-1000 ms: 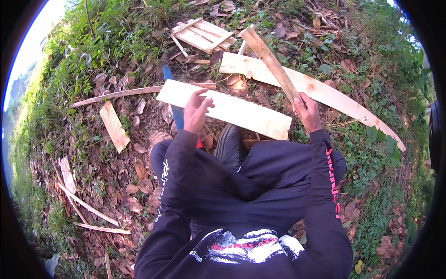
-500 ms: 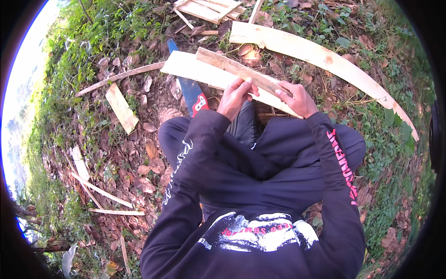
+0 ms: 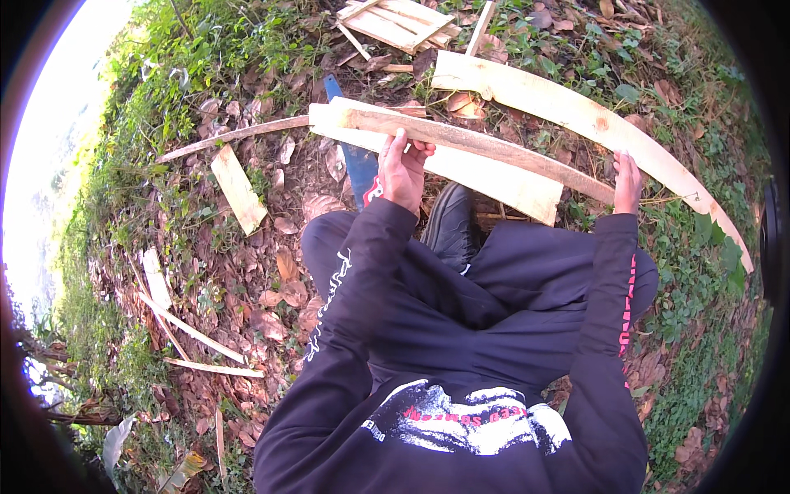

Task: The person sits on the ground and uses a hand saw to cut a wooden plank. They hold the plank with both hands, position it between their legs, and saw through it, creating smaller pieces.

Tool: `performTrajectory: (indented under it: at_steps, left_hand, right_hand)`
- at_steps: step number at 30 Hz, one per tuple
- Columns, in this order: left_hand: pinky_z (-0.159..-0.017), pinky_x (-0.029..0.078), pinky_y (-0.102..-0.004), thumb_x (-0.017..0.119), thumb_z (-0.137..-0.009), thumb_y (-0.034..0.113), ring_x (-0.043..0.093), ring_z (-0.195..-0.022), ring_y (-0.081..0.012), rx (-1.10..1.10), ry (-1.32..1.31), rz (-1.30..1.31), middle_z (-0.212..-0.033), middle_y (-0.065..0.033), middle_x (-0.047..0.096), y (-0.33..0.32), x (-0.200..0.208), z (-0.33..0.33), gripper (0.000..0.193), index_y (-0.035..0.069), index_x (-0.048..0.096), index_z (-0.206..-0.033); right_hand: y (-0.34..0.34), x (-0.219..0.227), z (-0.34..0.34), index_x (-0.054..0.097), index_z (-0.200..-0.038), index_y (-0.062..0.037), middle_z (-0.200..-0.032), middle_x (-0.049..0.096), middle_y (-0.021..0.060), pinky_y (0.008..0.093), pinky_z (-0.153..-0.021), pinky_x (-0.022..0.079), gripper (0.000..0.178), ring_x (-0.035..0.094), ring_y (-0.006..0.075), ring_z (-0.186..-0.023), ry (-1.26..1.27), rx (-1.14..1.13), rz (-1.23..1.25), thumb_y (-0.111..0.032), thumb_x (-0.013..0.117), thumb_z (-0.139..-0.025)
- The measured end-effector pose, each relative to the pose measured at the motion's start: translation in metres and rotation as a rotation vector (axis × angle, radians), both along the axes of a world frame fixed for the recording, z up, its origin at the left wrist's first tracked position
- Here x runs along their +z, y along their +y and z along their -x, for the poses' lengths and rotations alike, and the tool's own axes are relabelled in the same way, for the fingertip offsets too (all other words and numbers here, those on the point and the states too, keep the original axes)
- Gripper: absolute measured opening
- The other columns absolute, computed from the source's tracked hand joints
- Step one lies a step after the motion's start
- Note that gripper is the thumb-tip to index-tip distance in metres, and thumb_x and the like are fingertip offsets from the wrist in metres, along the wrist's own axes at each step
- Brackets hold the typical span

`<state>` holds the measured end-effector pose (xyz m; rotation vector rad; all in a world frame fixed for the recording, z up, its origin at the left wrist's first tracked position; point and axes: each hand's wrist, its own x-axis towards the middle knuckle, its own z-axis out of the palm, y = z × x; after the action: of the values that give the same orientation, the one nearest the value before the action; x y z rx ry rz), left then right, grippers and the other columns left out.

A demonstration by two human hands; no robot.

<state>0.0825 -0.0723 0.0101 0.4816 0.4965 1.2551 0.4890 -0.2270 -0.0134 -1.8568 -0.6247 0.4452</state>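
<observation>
My left hand [image 3: 403,174] is closed on a narrow, rough-edged wooden slat [image 3: 502,148], with thumb and fingers at its near edge, left of the middle. The slat slants down to the right. Its right end meets the palm side of my right hand [image 3: 627,183], whose fingers point straight up and away from me; the thumb is hidden. Beneath the slat is a wider pale board [image 3: 494,181], partly covered by it. A handsaw [image 3: 358,169] with a blue blade and red-and-white handle lies on the ground beyond my left knee, partly under the board.
A long pale plank [image 3: 576,115] lies beyond my hands at the right. Nailed-together slats [image 3: 395,25] lie at the far side. Offcuts [image 3: 239,188] and thin strips [image 3: 197,329] are scattered on the leafy ground at left. My shoe [image 3: 451,226] is just below the board.
My right hand has moved right to the slat's end, and its fingers have straightened. The slat now reaches farther both ways across the board. My left hand has shifted its hold. The view has shifted slightly.
</observation>
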Motion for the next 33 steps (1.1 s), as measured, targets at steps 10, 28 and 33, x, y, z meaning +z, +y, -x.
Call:
performTrajectory:
  at_steps: [10, 28, 33]
  left_hand:
    - [-0.075, 0.054, -0.0336, 0.054, -0.099, 0.019, 0.06, -0.08, -0.0141, 0.047, -0.085, -0.031, -0.093, -0.0032, 0.062, 0.002, -0.004, 0.012, 0.017, 0.004, 0.056, -0.107]
    - [-0.074, 0.052, -0.0326, 0.057, -0.096, 0.021, 0.061, -0.082, -0.0196, -0.043, -0.079, 0.1, -0.091, -0.0055, 0.059, 0.002, 0.002, 0.011, 0.018, 0.007, 0.051, -0.105]
    - [-0.08, 0.053, -0.0354, 0.057, -0.093, 0.014, 0.062, -0.089, -0.0243, -0.076, -0.093, 0.027, -0.101, -0.0085, 0.062, 0.006, -0.016, 0.016, 0.019, 0.005, 0.054, -0.109]
  right_hand:
    - [-0.011, -0.014, 0.012, 0.045, -0.14, -0.0141, -0.14, 0.049, 0.0143, 0.0493, -0.099, 0.038, 0.068, 0.046, 0.0279, -0.128, 0.459, -0.227, 0.094, -0.05, 0.064, -0.086]
    - [-0.005, -0.027, 0.008, 0.07, -0.091, -0.0077, -0.073, 0.059, -0.0031, 0.0208, -0.052, 0.037, 0.022, 0.054, 0.006, -0.065, 0.248, -0.178, -0.181, -0.029, 0.065, -0.09]
    - [-0.005, -0.031, 0.004, 0.071, -0.089, -0.0092, -0.073, 0.059, -0.0037, 0.0208, -0.05, 0.035, 0.021, 0.053, 0.0054, -0.064, 0.193, -0.183, -0.193, -0.03, 0.066, -0.09]
